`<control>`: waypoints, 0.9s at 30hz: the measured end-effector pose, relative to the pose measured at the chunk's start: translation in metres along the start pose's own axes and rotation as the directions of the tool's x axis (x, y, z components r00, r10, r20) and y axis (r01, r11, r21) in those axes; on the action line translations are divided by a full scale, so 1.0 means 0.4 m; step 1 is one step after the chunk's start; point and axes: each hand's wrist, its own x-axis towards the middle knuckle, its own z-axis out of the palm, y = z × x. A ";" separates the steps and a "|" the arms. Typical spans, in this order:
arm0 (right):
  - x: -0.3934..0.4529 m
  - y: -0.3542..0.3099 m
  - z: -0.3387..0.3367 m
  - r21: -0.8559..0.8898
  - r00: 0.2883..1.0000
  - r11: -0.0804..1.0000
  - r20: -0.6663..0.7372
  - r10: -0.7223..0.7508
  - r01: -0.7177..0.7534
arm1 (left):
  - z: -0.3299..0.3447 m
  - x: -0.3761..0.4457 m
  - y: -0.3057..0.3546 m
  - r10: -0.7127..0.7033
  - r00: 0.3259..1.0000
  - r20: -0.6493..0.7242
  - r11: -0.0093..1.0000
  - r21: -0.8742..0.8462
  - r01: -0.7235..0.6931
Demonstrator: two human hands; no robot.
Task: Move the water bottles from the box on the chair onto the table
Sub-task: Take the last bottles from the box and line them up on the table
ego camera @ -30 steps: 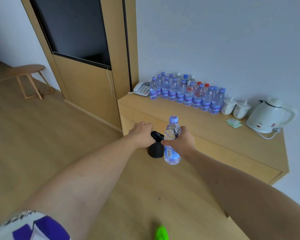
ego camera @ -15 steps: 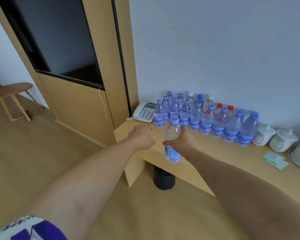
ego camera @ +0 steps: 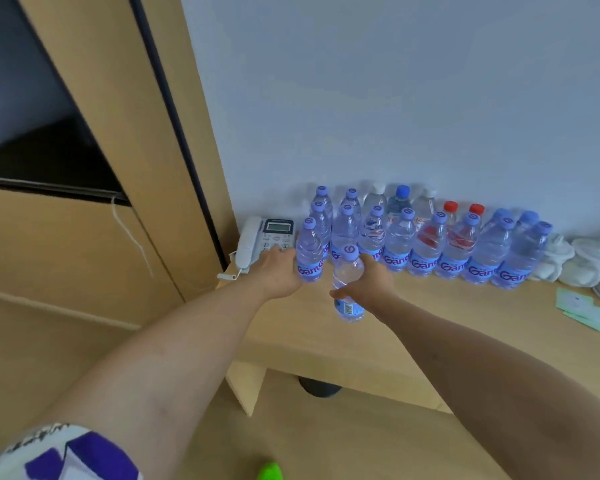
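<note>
My right hand (ego camera: 373,285) grips a clear water bottle (ego camera: 347,271) with a pale blue cap, upright, just in front of the row's left end; its base is low over the wooden table (ego camera: 430,327). Several water bottles (ego camera: 426,244) stand in rows against the wall, most blue-capped, two red-capped. My left hand (ego camera: 278,271) lies against the left side of the leftmost front bottle (ego camera: 309,252); its fingertips are hidden behind that bottle. The box and the chair are out of view.
A white desk phone (ego camera: 267,237) sits at the table's left end, close to my left hand. White lidded cups (ego camera: 568,261) and green cards (ego camera: 582,306) lie at the right. A black bin (ego camera: 319,388) stands under the table. A wooden panel wall (ego camera: 118,168) rises at the left.
I have come closer to the table. My right hand carried the bottle forward over the tabletop to the row. My left hand reached up to the leftmost front bottle.
</note>
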 end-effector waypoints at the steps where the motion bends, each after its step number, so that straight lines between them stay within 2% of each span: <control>1: 0.007 -0.008 0.006 -0.025 1.000 1.000 0.003 0.013 -0.013 | -0.001 0.016 -0.011 0.018 1.000 0.016 1.000 -0.005 -0.018; 4: 0.055 -0.032 0.038 -0.047 0.995 0.994 -0.019 0.101 -0.102 | -0.012 0.096 -0.060 0.075 0.995 0.060 0.997 -0.027 -0.073; 9: 0.110 -0.042 0.081 0.076 0.966 0.970 -0.103 0.236 -0.229 | -0.014 0.198 -0.127 0.133 0.987 0.088 0.991 -0.031 -0.131; 12: 0.138 -0.051 0.099 0.079 0.952 0.958 -0.115 0.284 -0.277 | -0.003 0.242 -0.153 0.152 0.983 0.105 0.988 -0.018 -0.151; 20: 0.241 -0.056 0.115 0.051 0.962 0.962 -0.039 0.269 -0.267 | 0.019 0.324 -0.163 0.152 0.980 0.130 0.988 -0.034 -0.149; 23: 0.266 -0.051 0.104 0.044 0.973 0.974 -0.048 0.225 -0.223 | 0.026 0.344 -0.157 0.157 0.977 0.143 0.987 -0.041 -0.153; 27: 0.285 -0.049 0.089 0.049 0.980 0.982 -0.070 0.186 -0.183 | 0.039 0.357 -0.142 0.179 0.980 0.090 0.983 -0.062 -0.174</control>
